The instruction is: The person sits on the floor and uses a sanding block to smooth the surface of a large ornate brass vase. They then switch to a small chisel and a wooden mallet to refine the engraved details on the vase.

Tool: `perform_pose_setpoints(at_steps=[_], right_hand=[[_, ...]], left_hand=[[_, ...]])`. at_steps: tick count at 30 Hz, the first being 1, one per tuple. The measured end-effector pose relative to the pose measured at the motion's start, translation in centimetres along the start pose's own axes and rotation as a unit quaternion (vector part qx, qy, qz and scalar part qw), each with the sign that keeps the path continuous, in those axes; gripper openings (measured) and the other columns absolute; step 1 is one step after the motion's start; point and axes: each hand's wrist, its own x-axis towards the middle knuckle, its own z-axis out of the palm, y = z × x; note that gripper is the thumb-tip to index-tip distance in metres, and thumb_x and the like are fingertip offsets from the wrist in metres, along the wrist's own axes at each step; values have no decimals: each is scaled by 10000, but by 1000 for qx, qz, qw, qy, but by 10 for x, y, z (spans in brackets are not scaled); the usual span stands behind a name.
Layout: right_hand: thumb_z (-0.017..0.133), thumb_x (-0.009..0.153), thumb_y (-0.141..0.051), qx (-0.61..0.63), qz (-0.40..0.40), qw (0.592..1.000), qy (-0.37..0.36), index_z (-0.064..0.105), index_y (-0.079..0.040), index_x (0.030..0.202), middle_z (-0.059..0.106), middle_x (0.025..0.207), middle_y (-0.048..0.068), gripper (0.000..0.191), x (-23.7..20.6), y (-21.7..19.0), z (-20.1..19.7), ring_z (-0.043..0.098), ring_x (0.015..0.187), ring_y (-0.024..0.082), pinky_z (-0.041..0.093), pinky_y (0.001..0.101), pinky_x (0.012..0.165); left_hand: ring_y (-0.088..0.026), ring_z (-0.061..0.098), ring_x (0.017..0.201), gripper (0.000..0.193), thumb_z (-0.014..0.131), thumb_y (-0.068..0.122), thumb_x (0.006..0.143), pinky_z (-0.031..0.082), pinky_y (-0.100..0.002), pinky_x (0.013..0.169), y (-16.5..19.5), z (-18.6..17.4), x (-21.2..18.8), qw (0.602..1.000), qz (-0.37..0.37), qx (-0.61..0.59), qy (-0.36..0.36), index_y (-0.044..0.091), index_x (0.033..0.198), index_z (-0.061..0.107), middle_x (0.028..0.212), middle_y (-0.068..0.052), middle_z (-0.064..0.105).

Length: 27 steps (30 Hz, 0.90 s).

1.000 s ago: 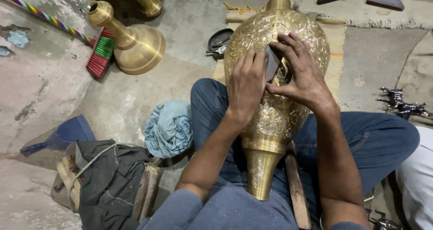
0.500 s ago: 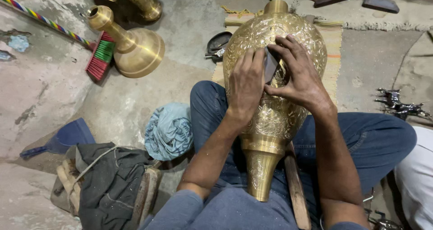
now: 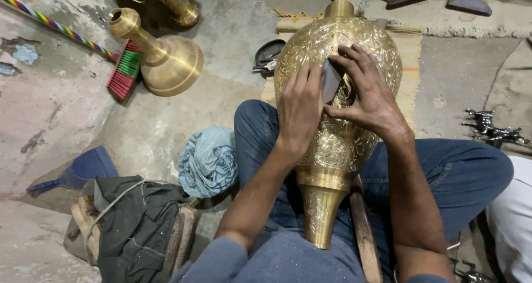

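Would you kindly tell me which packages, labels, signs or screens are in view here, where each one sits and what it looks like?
No labels, signs or screens show.
Blue bag: the only package-like thing, a crumpled light-blue sack with dark print, on the floor beside the person's left knee.
Grey bundle: dark cloth tied with cord over wooden pieces, lower left on the floor, no label visible.
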Motion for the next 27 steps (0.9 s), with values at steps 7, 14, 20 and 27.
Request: perform_pose_setpoints(at_steps=[7,14,20,27], right_hand=[[952,538,-554,-12,-18,1000,4,428,-260,1539,340,1661,84,1168,-2,4,2,248,1557,336,220,597,1273],[923,567,-588,-1,-28,1000,-1,412,-250,1553,326,1671,101,1160,-1,2,1,233,1572,348,214,607,1267],[933,551,-606,-7,-5,1000,-7,402,-245,1556,318,1667,104,1193,-2,1,1,229,1560,347,217,605,1256],[930,539,-554,-4,-12,1000,0,422,-261,1545,348,1659,90,1165,-2,-1,1,242,1567,331,232,579,1283]], left_hand=[[-267,695,1024,215,755,120,943,555,-443,927,7,-10,-27,1000,-10,20,-1,54,1132,677,1141,-138,716],[-257,700,1043,233,745,139,954,548,-441,961,0,6,-8,999,6,21,25,62,1165,684,1112,-114,730],[-273,691,1055,253,752,151,971,550,-439,942,0,-2,-32,999,-11,31,-15,45,1189,680,1146,-143,729],[-267,693,1024,307,749,106,919,552,-407,904,-2,10,-1,999,12,47,6,21,1204,676,1146,-140,722]])
